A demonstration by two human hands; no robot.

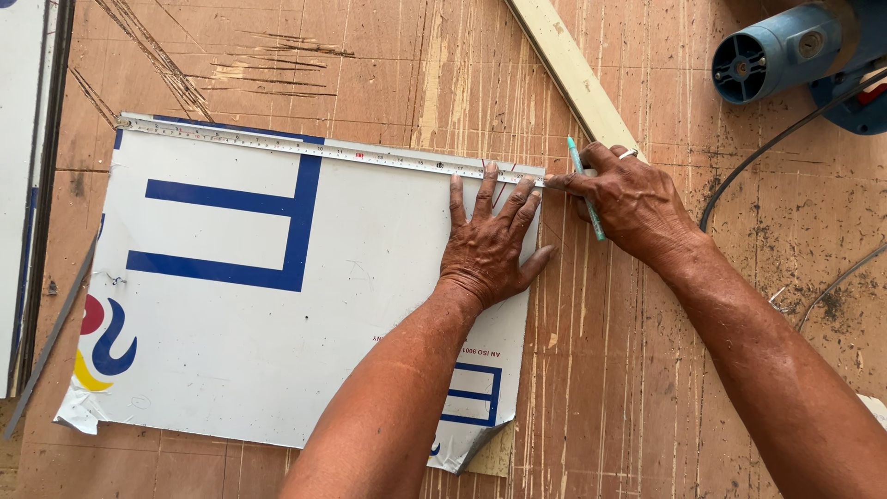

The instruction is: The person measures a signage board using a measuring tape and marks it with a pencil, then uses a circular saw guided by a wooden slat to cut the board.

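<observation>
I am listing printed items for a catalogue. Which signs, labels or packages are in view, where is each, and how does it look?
White printed sign sheet: flat on the scratched wooden table, under the left hand; four-sided, torn lower corners, blue lines, a red, blue and yellow swirl.
Second white panel: at the left frame edge, mostly cut off; dark rim.
No packages or screens.

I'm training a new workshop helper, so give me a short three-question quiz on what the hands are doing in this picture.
1. True or false: the left hand lies flat on the white sheet, fingertips at the metal ruler.
2. What does the right hand hold?
A. a teal pen
B. a hammer
C. a saw
3. Fill in: the blue power tool lies at the top ___ corner of the wooden table.

Key
1. True
2. A: the teal pen, tip at the ruler's right end
3. right
</observation>
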